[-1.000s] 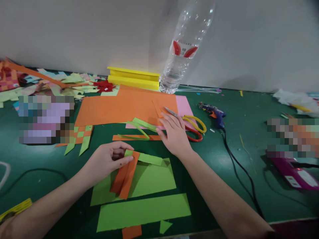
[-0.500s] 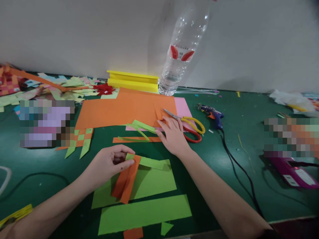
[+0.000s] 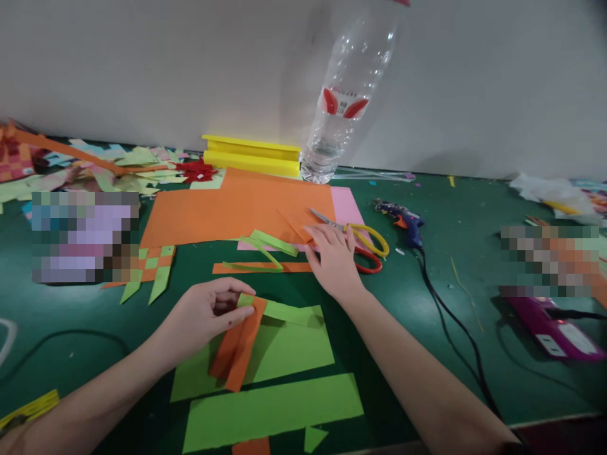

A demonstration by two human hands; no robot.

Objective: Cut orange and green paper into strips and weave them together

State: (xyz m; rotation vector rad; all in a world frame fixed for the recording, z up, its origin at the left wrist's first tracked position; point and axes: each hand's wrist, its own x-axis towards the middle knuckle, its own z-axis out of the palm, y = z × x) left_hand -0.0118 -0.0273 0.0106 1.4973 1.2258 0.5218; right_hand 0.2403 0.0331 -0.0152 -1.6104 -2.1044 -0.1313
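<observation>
My left hand (image 3: 208, 309) is closed, pinching woven paper strips between thumb and fingers. Two orange strips (image 3: 243, 354) hang down from the pinch, crossed by a green strip (image 3: 294, 314) that extends to the right. Beneath them lies a green paper sheet (image 3: 289, 347). Farther off, my right hand (image 3: 336, 260) rests palm down, fingers stretched and thumb apart. Its fingertips touch the near end of a loose orange strip (image 3: 294, 227) on the orange sheet (image 3: 199, 212). Scissors (image 3: 365, 240) with yellow and red handles lie beside and partly under this hand.
A glue gun (image 3: 403, 221) with a black cord lies right of the scissors. A water bottle (image 3: 341, 104) stands against the wall by folded yellow paper (image 3: 251, 156). Paper scraps (image 3: 109, 161) heap at the back left. A magenta power strip (image 3: 552, 328) sits right.
The loose orange strip at my right fingertips has swung its far end to the left. My left hand keeps its pinch on the woven strips; the view has shifted slightly.
</observation>
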